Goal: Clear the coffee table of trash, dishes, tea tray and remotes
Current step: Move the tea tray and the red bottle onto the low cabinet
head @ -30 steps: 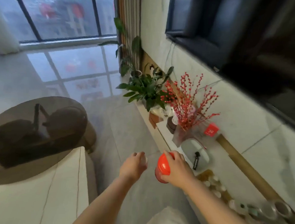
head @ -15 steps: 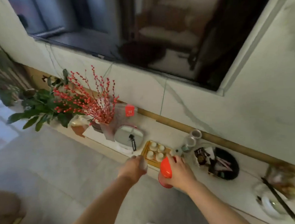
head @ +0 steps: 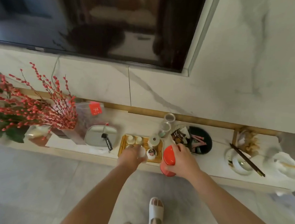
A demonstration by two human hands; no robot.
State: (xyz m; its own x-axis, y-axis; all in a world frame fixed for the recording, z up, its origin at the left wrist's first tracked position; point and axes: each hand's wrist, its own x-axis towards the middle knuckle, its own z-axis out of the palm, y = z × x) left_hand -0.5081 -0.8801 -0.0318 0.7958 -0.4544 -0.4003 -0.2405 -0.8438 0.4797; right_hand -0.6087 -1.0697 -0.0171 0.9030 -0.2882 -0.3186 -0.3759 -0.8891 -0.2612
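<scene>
Red-lidded, the round plastic container (head: 168, 161) sits in the right hand (head: 183, 160), whose fingers wrap over its top. Just left of it, the left hand (head: 133, 156) grasps a small white cup (head: 142, 152) over the near edge of the yellow wooden tea tray (head: 123, 144).

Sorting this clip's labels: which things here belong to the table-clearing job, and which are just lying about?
Job: red container in right hand; small white cup in left hand; tea tray; chopsticks.
Lying about: red berry branches; mirror; television.
</scene>
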